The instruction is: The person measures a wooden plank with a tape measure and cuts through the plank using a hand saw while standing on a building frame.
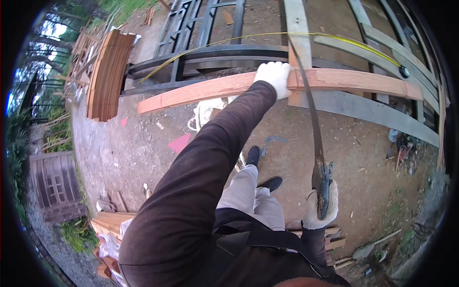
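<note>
A long reddish wooden plank [215, 89] lies across the frame in front of me. My left hand [273, 79], in a white glove, is wrapped over it near the middle, just left of the saw. At the lower right my right hand [324, 205], in a cream knit glove, is closed round the dark handle of a handsaw [313, 119]. The long, narrow blade runs away from me and crosses the plank beside my left hand. How deep the teeth sit in the wood I cannot tell. Part of the right fingers is hidden by the handle.
A yellow measuring tape [239, 36] stretches over the dark metal frames [215, 52] beyond the plank. Grey boards [373, 112] support the right side. Stacked brown planks [110, 76] stand at left. My shoes [271, 183] are on dirt ground, near a pink scrap [180, 143] and a white sack [206, 111].
</note>
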`<state>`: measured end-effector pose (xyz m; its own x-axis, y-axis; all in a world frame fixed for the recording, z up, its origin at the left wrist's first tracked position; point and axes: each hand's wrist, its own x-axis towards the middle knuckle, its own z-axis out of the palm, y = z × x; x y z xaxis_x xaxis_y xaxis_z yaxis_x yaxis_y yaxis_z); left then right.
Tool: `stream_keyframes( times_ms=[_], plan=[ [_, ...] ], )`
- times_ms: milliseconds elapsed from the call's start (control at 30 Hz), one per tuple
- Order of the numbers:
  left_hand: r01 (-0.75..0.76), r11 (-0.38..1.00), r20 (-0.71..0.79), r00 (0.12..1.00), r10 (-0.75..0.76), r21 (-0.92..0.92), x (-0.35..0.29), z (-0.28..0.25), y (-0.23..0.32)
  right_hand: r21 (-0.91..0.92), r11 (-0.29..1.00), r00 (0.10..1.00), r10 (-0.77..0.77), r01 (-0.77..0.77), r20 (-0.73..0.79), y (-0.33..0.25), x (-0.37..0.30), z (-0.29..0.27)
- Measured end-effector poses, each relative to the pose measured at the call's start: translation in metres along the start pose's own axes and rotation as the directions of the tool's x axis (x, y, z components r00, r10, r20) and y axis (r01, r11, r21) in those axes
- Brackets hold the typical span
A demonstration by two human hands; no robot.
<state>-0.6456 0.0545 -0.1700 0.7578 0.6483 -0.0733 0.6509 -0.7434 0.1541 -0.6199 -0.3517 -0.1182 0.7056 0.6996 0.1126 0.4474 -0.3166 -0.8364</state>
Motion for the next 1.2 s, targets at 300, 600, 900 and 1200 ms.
stream_keyframes(
  times_ms=[300, 600, 900, 1200],
  plan=[
    [0.058, 0.996, 0.042, 0.997, -0.061, 0.062, 0.007, -0.014, 0.009, -0.326, 0.945, 0.841, -0.184, 0.009, -0.508, 0.005, 0.128, -0.11],
    [0.034, 0.999, -0.029, 0.999, -0.033, 0.015, 0.014, 0.004, 0.007, -0.653, 0.625, 0.795, -0.084, -0.427, -0.6, 0.13, 0.279, -0.14],
    [0.282, 0.958, -0.198, 0.943, -0.267, 0.052, 0.006, 0.014, 0.024, -0.784, 0.565, 0.907, 0.421, -0.259, 0.004, 0.178, 0.373, -0.074],
    [0.5, 0.866, -0.166, 0.855, -0.491, 0.017, -0.001, 0.029, 0.072, -0.789, 0.56, 0.734, 0.422, 0.251, 0.532, 0.161, 0.432, -0.12]
  ],
)
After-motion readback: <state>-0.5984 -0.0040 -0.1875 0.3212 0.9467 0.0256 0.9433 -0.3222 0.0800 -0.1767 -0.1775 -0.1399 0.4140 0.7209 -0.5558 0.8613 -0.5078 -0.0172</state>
